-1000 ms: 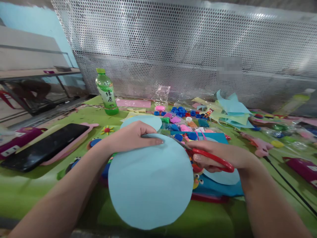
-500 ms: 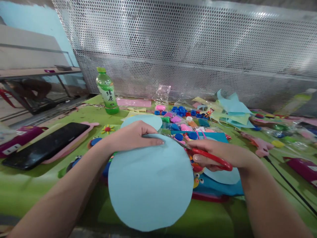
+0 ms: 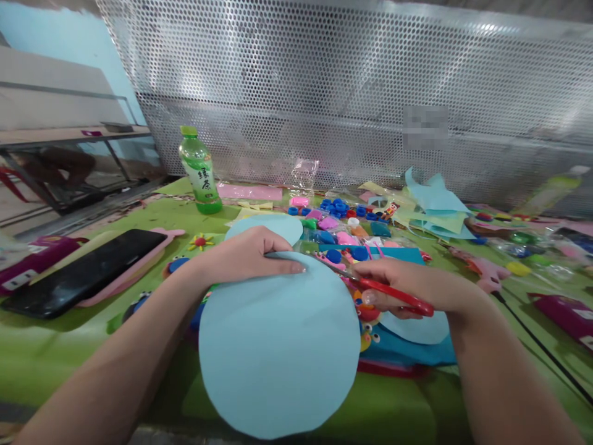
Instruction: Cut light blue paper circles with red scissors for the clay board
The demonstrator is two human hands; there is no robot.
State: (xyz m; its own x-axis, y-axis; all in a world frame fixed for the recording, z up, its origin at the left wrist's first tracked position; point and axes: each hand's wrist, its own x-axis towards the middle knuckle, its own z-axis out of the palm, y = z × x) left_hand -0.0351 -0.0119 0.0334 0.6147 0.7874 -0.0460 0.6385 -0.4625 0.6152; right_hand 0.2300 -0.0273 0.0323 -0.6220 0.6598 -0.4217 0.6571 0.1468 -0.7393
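Note:
A round piece of light blue paper (image 3: 280,352) hangs in front of me, its upper edge pinched by my left hand (image 3: 250,254) with the thumb on the near side. My right hand (image 3: 407,285) is closed on red-handled scissors (image 3: 393,293), whose blades lie along the paper's upper right edge. Behind the paper, two more light blue discs show: one (image 3: 273,226) beyond my left hand, another (image 3: 417,327) under my right hand on a blue sheet (image 3: 393,352). Small clay figures with googly eyes (image 3: 368,337) peek out beside the held disc.
A green tea bottle (image 3: 201,173) stands at the back left. A black phone (image 3: 88,269) lies at left, a pink glue gun (image 3: 484,269) with a cord at right. Blue caps (image 3: 336,207) and blue paper scraps (image 3: 438,201) lie before the perforated metal panel (image 3: 301,80).
The held disc has shifted slightly left and down. Both hands keep their grips, and the scissors have tilted a little at the paper's edge.

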